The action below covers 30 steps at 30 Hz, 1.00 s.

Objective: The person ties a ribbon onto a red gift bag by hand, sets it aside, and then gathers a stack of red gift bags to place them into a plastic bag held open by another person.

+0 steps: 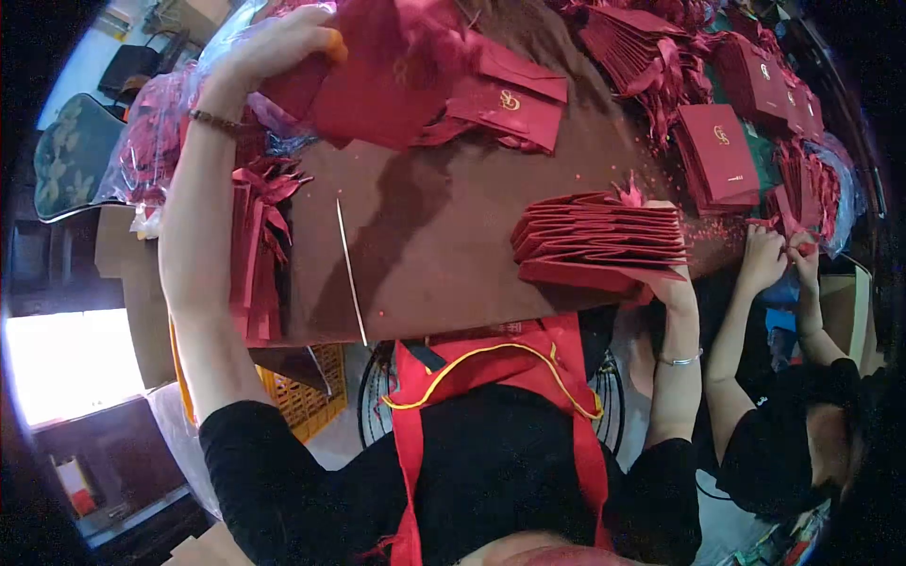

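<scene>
My left hand (288, 45), with an orange cover on one fingertip, is at the far left of the table, closed on red paper bags (373, 99); their upper part is blurred and some fingers are hidden. A red bag with a gold logo (514, 99) lies just right of these. Close to the table's front edge, my right hand (665, 269) grips a fanned stack of folded red paper bags (599, 236) from its right end. Most of that hand's fingers are behind or under the stack.
A thin pale stick (350, 269) lies on the brown tabletop (453, 274). More red bags (253, 259) stand at the left edge; several stacks (717, 156) fill the right. A co-worker's hands (779, 255) handle red ribbon there. A yellow crate (307, 391) sits below.
</scene>
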{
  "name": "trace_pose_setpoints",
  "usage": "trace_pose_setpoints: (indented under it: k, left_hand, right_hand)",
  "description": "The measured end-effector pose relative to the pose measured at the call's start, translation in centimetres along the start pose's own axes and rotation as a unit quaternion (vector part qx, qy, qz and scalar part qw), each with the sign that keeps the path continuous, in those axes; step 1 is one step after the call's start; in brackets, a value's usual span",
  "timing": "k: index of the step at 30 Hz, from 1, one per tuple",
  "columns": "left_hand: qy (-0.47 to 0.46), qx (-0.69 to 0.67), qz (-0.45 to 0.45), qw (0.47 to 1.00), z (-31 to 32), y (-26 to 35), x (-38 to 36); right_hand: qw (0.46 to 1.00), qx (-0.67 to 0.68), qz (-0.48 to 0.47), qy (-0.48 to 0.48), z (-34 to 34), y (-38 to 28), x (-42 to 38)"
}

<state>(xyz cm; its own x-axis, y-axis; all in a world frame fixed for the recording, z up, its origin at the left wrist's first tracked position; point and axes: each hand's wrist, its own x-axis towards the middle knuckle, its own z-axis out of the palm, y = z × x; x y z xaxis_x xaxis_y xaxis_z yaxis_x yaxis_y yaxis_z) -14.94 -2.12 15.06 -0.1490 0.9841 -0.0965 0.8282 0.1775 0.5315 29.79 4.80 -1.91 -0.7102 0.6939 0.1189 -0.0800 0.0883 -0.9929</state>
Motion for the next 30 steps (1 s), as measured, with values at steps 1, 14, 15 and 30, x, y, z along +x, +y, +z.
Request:
trace_pose_setpoints:
  k: [1,14,15,30]
  left_hand:
    - [-0.065,0.038,0.033,0.997,-0.3,1.1,-0.4]
    - [0.106,0.222,0.114,0.963,12.1,5.9,-7.0]
    - [0.047,0.239,0.055,0.968,11.2,6.6,-6.7]
    - [-0.236,0.295,0.219,0.900,12.7,15.9,0.6]
  right_hand:
    - [0.999,0.031,0.031,0.013,0.1,-0.4,-0.1]
    - [0.998,-0.055,0.012,0.012,-0.3,0.9,-0.3]
    - [0.998,-0.057,-0.021,-0.002,-0.2,0.9,-0.1]
    - [0.959,-0.187,-0.210,-0.039,6.2,-2.7,1.2]
